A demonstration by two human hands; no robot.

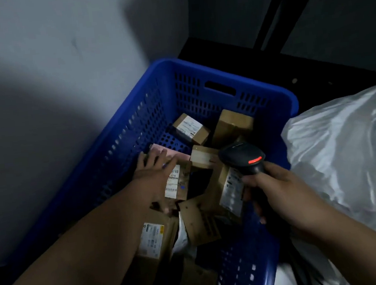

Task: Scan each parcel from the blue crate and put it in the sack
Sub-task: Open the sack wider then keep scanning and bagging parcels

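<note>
Left hand [155, 169] grip open, fingers on parcel [177, 181] in blue crate [198, 76]; right hand [278, 193] grips scanner [244, 157].

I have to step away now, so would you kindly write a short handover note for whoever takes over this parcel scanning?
Left hand: inside the blue crate, fingers spread over a labelled brown parcel; nothing lifted yet.
Right hand: grips the black scanner, red light on, held over the crate.
Done: the white sack at right already holds at least one labelled parcel.
Left: many parcels remain in the crate; scan each and put it in the sack.
</note>
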